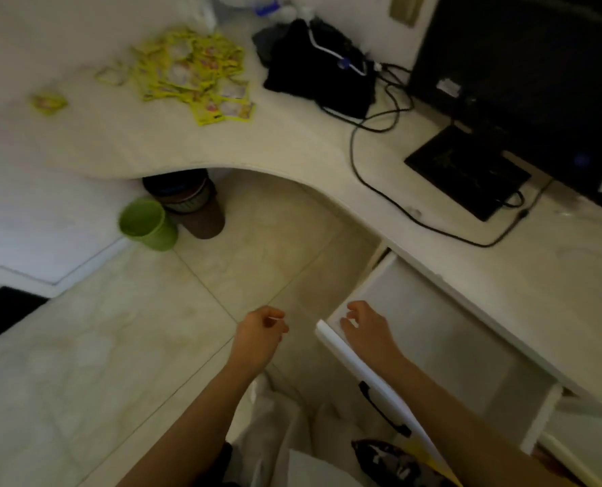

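Observation:
A white drawer (429, 332) stands pulled out from under the curved white desk (292, 149); its inside looks bare. My right hand (366, 328) reaches over the drawer's front edge with loosely curled fingers, holding nothing that I can make out. My left hand (259, 333) hangs over the floor to the left of the drawer, fingers loosely curled, with a thin pale sliver at the fingertips that is too blurred to identify. A black handle (383, 409) sits on the drawer front. A pile of yellow sachets (194, 72) lies on the desk at the back.
A green cup-shaped bin (146, 223) and a brown bin (194, 205) stand on the tiled floor under the desk. A black monitor (524, 75), its base (468, 170), black cables (380, 191) and a black bag (320, 65) occupy the desk's right side.

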{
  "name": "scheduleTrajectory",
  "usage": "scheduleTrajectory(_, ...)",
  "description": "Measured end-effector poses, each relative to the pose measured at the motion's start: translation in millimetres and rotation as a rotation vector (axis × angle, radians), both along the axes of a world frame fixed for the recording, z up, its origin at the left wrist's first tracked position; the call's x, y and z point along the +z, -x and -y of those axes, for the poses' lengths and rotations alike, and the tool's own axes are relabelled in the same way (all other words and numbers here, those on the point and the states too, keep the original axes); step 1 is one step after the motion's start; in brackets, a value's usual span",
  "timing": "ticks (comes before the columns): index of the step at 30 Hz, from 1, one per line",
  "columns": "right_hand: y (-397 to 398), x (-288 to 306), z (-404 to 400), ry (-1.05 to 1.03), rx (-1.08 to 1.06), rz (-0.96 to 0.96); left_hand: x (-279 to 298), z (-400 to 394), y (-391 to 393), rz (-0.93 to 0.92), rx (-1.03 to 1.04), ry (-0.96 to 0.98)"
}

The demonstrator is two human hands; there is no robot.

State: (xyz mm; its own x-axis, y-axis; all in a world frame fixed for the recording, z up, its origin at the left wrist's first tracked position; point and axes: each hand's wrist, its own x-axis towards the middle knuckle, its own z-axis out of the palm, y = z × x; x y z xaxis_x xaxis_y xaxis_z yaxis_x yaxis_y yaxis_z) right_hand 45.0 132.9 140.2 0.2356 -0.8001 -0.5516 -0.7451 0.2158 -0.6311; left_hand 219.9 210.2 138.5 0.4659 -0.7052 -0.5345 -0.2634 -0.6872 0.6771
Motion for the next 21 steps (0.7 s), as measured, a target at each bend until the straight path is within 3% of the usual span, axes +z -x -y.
scheduleTrajectory(9, -145, 4, 35, 0.154, 0.369, -0.069, -4, -10, -131, 0.287, 0.095, -0.029)
scheduleTrajectory(21, -312, 11, 110, 0.134, 0.37, -0.062, -1, 34, -305, 0.41, 0.062, -0.064)
